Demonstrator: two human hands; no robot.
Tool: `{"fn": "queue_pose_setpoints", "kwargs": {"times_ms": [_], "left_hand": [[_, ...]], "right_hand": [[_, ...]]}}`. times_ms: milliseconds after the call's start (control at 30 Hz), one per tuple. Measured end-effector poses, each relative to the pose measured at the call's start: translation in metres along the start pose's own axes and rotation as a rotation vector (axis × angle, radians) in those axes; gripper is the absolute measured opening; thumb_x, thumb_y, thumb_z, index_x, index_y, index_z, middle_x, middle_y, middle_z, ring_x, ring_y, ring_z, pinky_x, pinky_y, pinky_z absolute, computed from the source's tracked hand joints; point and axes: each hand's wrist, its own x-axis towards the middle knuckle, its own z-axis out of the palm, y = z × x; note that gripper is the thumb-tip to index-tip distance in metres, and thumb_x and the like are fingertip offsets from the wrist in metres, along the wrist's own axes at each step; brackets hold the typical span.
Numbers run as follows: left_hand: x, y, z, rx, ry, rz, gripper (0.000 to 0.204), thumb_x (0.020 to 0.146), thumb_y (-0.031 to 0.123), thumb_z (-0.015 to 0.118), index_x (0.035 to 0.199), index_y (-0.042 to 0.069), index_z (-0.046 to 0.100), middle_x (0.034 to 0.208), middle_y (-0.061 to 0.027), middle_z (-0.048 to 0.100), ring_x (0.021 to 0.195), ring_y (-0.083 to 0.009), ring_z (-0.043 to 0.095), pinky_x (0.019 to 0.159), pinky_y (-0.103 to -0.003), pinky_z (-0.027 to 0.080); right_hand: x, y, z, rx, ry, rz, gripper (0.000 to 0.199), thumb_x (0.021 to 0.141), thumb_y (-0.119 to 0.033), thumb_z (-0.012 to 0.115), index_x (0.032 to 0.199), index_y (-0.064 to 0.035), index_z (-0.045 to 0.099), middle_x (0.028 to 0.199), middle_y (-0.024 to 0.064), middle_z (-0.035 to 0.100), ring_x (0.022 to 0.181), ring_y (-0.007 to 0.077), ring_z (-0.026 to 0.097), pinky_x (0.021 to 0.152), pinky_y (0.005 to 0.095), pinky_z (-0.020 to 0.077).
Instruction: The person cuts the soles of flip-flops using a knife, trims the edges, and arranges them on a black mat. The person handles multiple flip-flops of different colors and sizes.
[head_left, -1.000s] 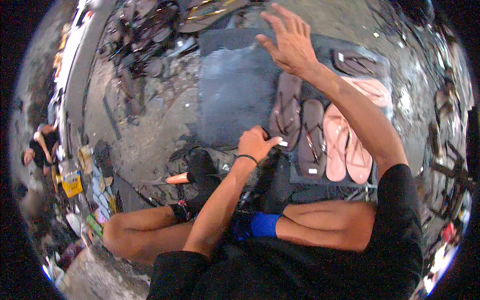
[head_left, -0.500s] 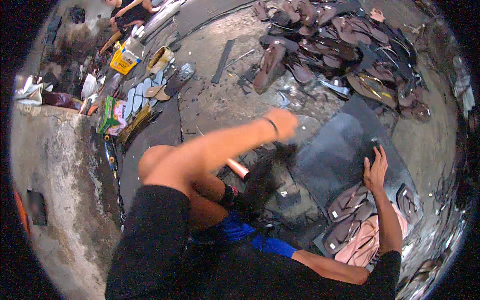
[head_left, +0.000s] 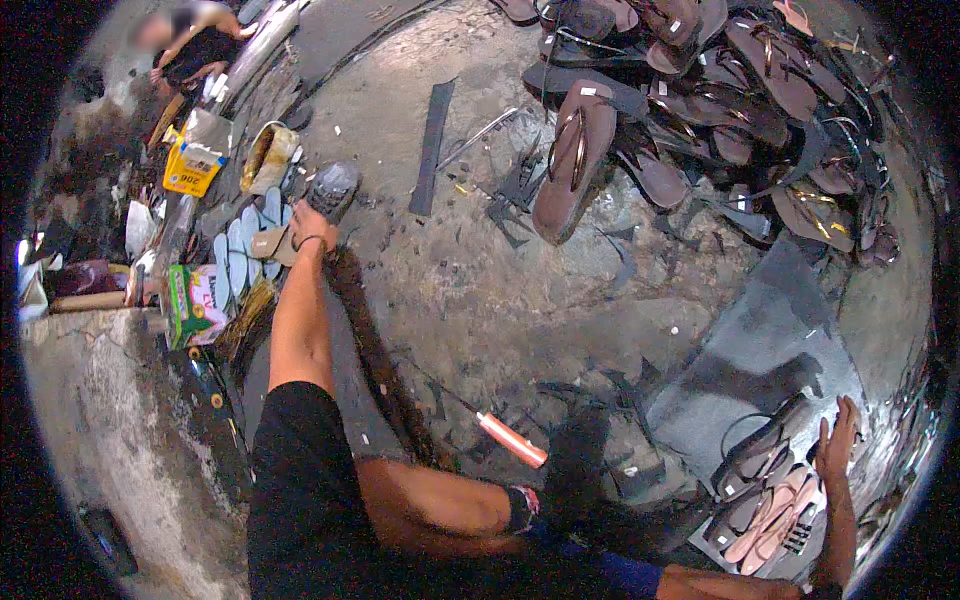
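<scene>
Grey floor (head_left: 470, 280), strewn with scraps
A heap of brown sandals (head_left: 720, 105), a dark strip (head_left: 431, 150), an orange-handled tool (head_left: 513, 440) and a grey sheet (head_left: 770, 325) lay there.

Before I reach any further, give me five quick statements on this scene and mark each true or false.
1. The left hand is next to a tan sole. True.
2. The orange handle is in the right hand. False: it lies on the floor, apart from both hands.
3. The pink sandals are nearer the right hand than the left. True.
4. The yellow container is at the right of the picture. False: it is at the upper left.
5. The brown sandals are piled at the upper right. True.
</scene>
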Motion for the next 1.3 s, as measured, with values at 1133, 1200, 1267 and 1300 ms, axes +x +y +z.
{"fn": "queue_pose_setpoints", "kwargs": {"times_ms": [1133,1200,1267,1300], "left_hand": [[-0.639,0.290,-0.112,-1.423,-1.280,0.465,0.031,0.094,0.016,0.071,0.114,-0.006,0.060,0.102,-0.0115,0.069,0.091,-0.0206,0.071,0.080,-0.032,0.058],[-0.651,0.290,-0.101,-1.393,-1.221,0.380,0.042,0.092,0.016,0.073,0.121,-0.007,0.054,0.101,-0.0129,0.069,0.090,-0.0223,0.071,0.079,-0.033,0.059],[-0.656,0.290,-0.093,-1.368,-1.182,0.329,0.050,0.090,0.016,0.076,0.126,-0.007,0.049,0.101,-0.0142,0.068,0.091,-0.0236,0.071,0.078,-0.034,0.060],[-0.657,0.291,-0.091,-1.360,-1.172,0.319,0.053,0.089,0.016,0.076,0.127,-0.006,0.048,0.102,-0.0149,0.068,0.093,-0.0241,0.071,0.078,-0.035,0.061]], "right_hand": [[0.068,-0.090,-0.021,1.040,-0.064,-0.224,0.061,0.081,-0.036,0.084,0.127,-0.0053,0.059,0.119,0.0124,0.063,0.102,0.0229,0.065,0.073,0.0347,0.0621],[0.076,-0.089,-0.008,1.004,-0.137,-0.229,0.060,0.080,-0.036,0.085,0.125,-0.0041,0.060,0.117,0.0123,0.064,0.100,0.0224,0.065,0.071,0.0336,0.0614],[0.084,-0.088,0.003,0.974,-0.161,-0.256,0.061,0.079,-0.037,0.085,0.124,-0.0033,0.061,0.115,0.0123,0.065,0.099,0.0216,0.065,0.071,0.0337,0.0608],[0.088,-0.088,0.008,0.962,-0.150,-0.283,0.062,0.079,-0.037,0.085,0.124,-0.0031,0.061,0.115,0.0122,0.065,0.099,0.0211,0.065,0.071,0.0343,0.0606]]}}
